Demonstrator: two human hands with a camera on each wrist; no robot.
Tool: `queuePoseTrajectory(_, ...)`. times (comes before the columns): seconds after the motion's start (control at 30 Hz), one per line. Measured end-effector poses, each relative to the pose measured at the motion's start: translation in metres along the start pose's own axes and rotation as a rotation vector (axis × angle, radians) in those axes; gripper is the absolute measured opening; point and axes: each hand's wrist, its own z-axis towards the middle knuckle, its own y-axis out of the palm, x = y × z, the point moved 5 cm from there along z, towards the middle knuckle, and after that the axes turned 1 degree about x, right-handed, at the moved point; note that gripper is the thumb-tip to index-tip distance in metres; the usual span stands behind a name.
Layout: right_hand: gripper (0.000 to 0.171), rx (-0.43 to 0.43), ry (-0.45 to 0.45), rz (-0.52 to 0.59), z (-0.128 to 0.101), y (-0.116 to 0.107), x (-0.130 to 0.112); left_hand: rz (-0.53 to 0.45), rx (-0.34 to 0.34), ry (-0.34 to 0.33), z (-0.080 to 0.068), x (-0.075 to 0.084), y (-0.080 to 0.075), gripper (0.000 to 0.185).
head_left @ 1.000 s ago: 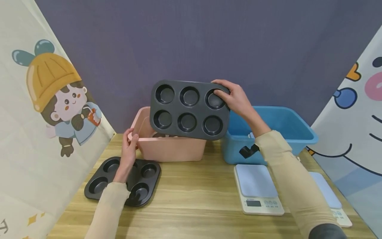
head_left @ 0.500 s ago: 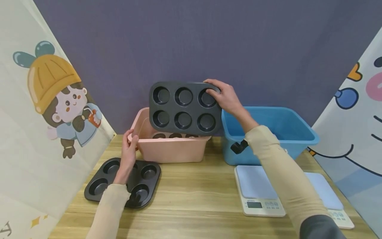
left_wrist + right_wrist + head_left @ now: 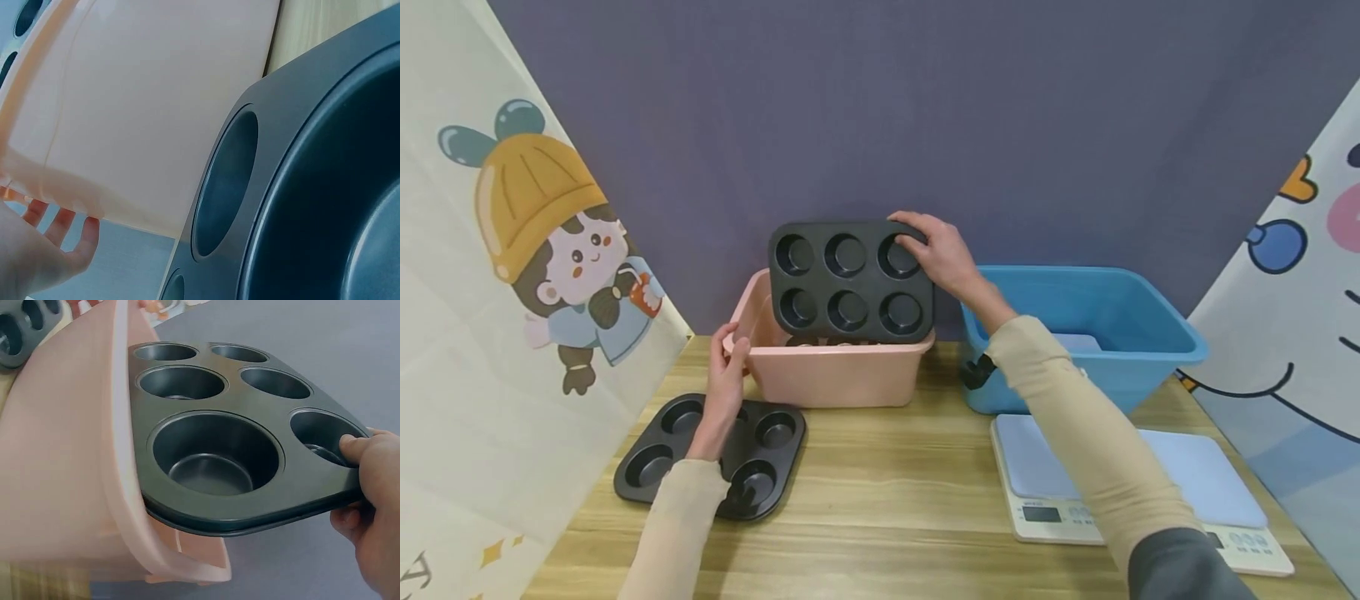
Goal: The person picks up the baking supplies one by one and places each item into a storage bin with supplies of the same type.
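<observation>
A dark six-cup muffin pan (image 3: 874, 282) stands tilted at the pink bin (image 3: 835, 379), its cups facing me and its lower edge just behind the front rim. My right hand (image 3: 943, 252) grips the pan's upper right corner; in the right wrist view the thumb (image 3: 353, 449) lies in a corner cup. At the bin's left end my left hand (image 3: 726, 387) holds the rim, fingers curled under it in the left wrist view. Beneath my left forearm a second muffin pan (image 3: 779, 461) lies on the table. Dark round shapes show inside the bin, mostly hidden.
To the right stands a blue bin (image 3: 1153, 360) with a pale flat object (image 3: 1077, 342) inside. Two kitchen scales, one left (image 3: 1036, 461) and one right (image 3: 1213, 479), lie in front of it, partly covered by my right sleeve. A dark curtain (image 3: 880, 108) hangs behind.
My right hand has moved left and lowered the muffin pan from above the pink bin's right end to its front rim. The left hand has stayed on the rim.
</observation>
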Motion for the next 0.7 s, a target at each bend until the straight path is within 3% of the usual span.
queuePoseTrajectory(0.37, 0.040, -0.066, 0.042, -0.097, -0.010, 0.040, 0.005, -0.010, -0.014, -0.031, -0.006, 0.010, 0.002, 0.050)
queuePoseTrajectory(0.7, 0.042, -0.156, 0.062, -0.120, -0.017, 0.063, 0.011, 0.019, -0.014, -0.047, -0.022, 0.038, 0.002, 0.052)
